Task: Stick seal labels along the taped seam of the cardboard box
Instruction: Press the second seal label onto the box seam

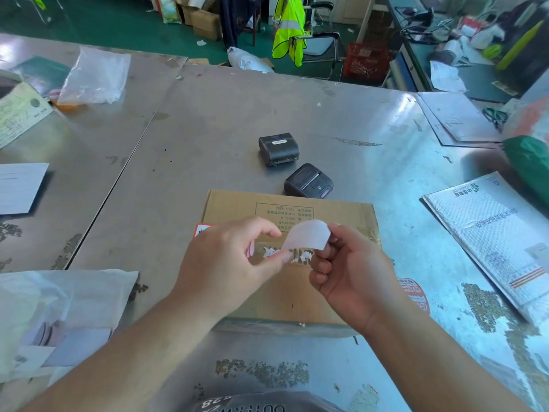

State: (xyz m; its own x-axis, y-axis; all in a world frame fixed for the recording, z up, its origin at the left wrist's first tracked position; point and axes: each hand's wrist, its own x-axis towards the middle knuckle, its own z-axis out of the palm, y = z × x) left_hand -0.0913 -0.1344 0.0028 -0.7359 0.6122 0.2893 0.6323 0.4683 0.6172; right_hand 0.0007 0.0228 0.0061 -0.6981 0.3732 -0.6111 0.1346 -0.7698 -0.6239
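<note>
A flat brown cardboard box (285,209) lies on the metal table in front of me, its taped seam running left to right under my hands. My left hand (228,260) and my right hand (347,272) hover over the seam and both pinch a curled white label strip (309,234), one at each end. A red-and-white seal label (203,228) sticks at the box's left edge. Another red seal label (414,294) shows at the box's right edge.
Two small black label printers (279,148) (309,181) stand beyond the box. A bubble mailer (499,242) lies at right, a green bag (531,162) behind it. Plastic bags (59,307) lie near left, papers (20,187) farther left, a clear bag (95,75) at back left.
</note>
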